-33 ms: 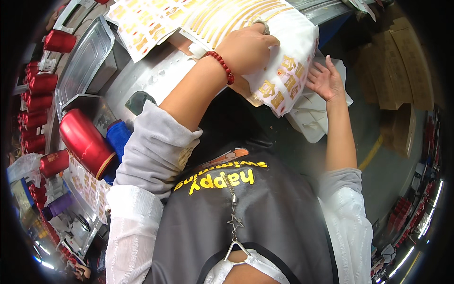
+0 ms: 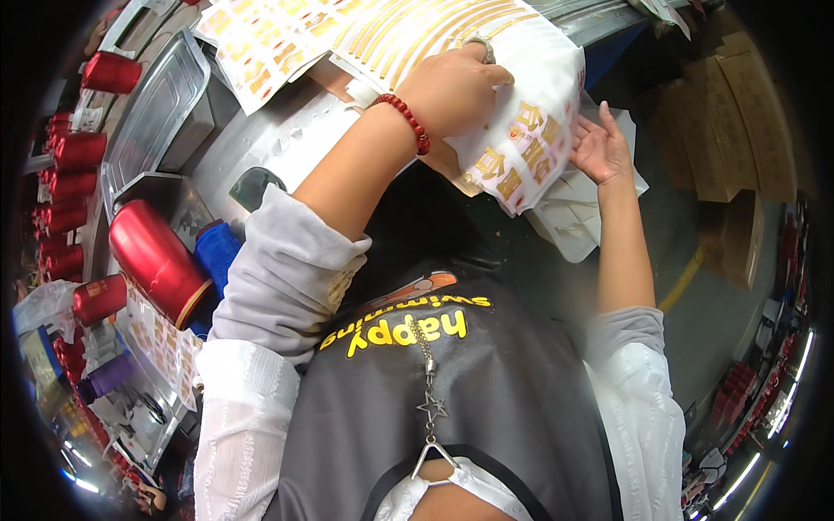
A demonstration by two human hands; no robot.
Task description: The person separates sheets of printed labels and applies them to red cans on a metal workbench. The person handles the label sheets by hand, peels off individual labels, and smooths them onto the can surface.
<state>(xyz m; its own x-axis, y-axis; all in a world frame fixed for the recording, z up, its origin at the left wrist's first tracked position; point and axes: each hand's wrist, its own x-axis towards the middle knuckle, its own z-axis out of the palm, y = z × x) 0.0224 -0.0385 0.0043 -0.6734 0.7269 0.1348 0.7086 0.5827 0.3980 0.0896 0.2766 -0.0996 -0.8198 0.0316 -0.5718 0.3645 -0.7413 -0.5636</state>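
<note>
Hands working a white sheet of gold-and-red stickers at the bench edge.
The left hand (image 2: 456, 87) presses curled fingers on the sticker sheet (image 2: 530, 130); the right hand (image 2: 598, 149), fingers spread, supports its hanging edge. Many stickers remain unpeeled, more sheets (image 2: 261, 43) waiting.

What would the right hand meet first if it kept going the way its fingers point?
The right hand points up and left; its fingertips already seem to be at the edge of the white sheet of gold stickers, so that sheet comes first, though depth is unclear.

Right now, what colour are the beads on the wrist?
Red: the round bead bracelet on the left wrist, head view.
</note>
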